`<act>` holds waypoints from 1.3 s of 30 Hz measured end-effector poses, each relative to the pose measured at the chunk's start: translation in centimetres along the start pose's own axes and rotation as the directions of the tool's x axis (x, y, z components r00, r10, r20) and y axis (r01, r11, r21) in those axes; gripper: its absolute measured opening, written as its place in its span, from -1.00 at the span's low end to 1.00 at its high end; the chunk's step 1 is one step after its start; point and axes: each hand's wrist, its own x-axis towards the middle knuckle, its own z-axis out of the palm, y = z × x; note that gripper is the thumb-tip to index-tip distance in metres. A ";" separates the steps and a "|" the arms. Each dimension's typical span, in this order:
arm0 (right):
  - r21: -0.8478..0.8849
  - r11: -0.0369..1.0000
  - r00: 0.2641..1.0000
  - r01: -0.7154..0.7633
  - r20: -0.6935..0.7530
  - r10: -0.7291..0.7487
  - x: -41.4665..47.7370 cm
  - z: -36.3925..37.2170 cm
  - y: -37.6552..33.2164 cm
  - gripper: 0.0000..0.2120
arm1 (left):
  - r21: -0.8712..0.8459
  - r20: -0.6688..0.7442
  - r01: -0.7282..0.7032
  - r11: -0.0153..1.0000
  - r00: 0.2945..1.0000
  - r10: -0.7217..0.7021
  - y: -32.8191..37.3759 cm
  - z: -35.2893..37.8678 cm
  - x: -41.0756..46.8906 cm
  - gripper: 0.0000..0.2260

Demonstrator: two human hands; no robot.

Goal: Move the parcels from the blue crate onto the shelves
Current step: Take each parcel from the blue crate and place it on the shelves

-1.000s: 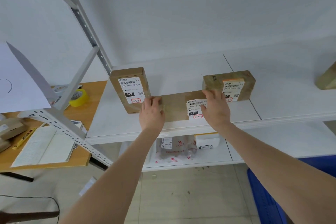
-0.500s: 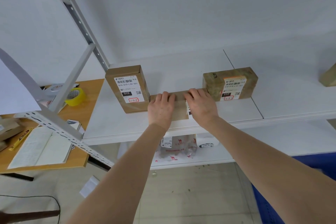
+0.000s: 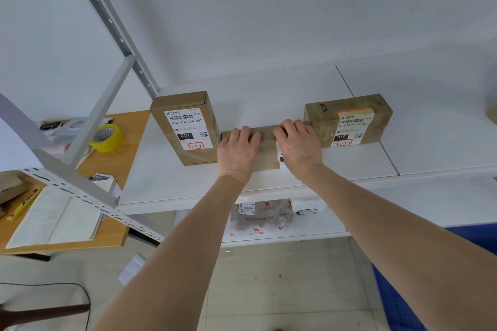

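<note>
Seating the middle parcel (image 3: 265, 156) flat on the shelf (image 3: 161, 183), snug between the upright box (image 3: 185, 129) on the left and the taped box (image 3: 347, 121) on the right. The left hand (image 3: 238, 153) and right hand (image 3: 298, 148) both hook their fingers over its far edge. Next move, I'd guess: let go and reach for the blue crate (image 3: 398, 303), near right. Both neighbours' labels read 010-010-L30-551 and 010, and the right one has 3-3-3 handwritten. Its own label's mostly covered.
</note>
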 end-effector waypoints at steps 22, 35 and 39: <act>-0.007 0.999 0.999 -0.037 -0.030 0.037 3.5 2.1 0.5 -0.45 | 0.035 0.058 0.015 0.999 0.998 -0.017 -0.9 1.6 3.2 -0.68; -0.024 0.997 0.997 -0.075 0.030 0.076 3.9 1.9 0.2 -0.44 | 0.033 0.051 0.028 0.999 0.998 -0.029 -1.0 2.1 3.7 -0.69; -0.049 0.995 0.992 -0.088 0.087 0.092 3.7 1.9 0.2 -0.43 | 0.004 0.068 0.033 0.999 0.997 -0.033 -1.1 2.6 3.3 -0.69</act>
